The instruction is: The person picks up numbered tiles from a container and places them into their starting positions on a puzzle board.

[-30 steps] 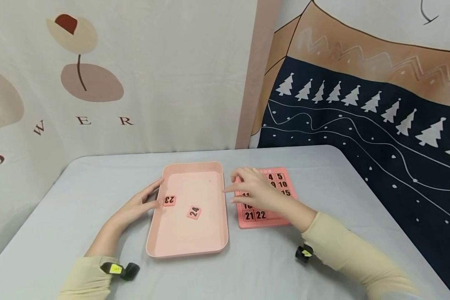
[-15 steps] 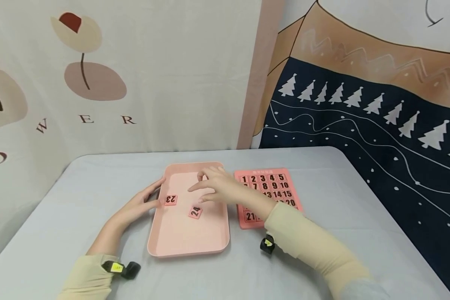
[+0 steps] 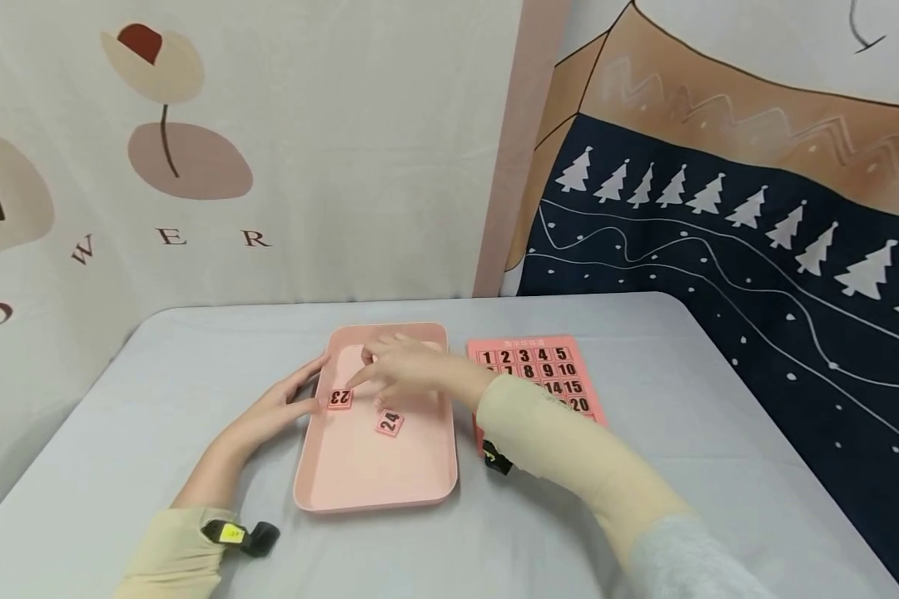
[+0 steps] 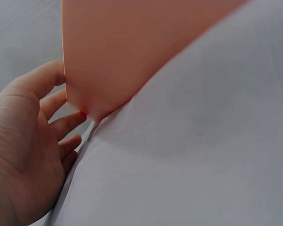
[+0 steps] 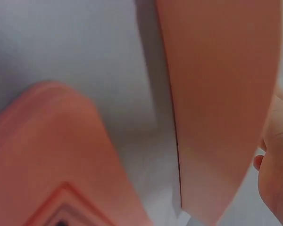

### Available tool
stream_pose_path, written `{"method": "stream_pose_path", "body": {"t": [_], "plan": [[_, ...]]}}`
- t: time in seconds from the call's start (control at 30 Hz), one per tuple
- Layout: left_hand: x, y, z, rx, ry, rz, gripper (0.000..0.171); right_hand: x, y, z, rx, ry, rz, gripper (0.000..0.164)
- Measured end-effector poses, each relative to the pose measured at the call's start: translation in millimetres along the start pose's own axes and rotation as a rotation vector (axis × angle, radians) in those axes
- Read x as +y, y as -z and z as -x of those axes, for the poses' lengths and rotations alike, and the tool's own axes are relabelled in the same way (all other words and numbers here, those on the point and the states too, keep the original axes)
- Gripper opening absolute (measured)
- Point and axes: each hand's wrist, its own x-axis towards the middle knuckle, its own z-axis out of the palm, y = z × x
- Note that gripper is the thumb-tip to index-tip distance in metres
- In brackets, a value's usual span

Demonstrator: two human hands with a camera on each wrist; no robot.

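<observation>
A pale pink tray [image 3: 374,478] lies on the table, holding a number tile 23 [image 3: 340,399], upside down, and a tilted number tile 24 [image 3: 389,423]. My left hand [image 3: 273,408] touches the tray's left side with fingers spread; the left wrist view shows the fingertips against the tray wall [image 4: 118,52]. Over the tray, my right hand [image 3: 404,366] points its index finger at tile 23, the tip right at its edge. Its thumb hangs just above tile 24. In the right wrist view the tray's side covers most of my right hand [image 5: 278,155].
Right of the tray lies a pink number board [image 3: 539,363] with rows of numbered tiles; my right forearm hides its lower left part. A light grey cloth [image 3: 225,349] covers the table. Printed curtains [image 3: 374,166] hang behind it.
My right hand has moved left from above the number board, across the tray's right rim, to tile 23. My left hand has stayed at the tray's left side.
</observation>
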Motion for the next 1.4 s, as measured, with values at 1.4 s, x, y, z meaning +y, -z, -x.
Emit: {"method": "stream_pose_path", "body": {"t": [1.4], "plan": [[-1.1, 2.3, -0.3, 0.01, -0.022, -0.02, 0.072, -9, -20, -26, 0.067, -0.007, -0.076, 0.031]]}}
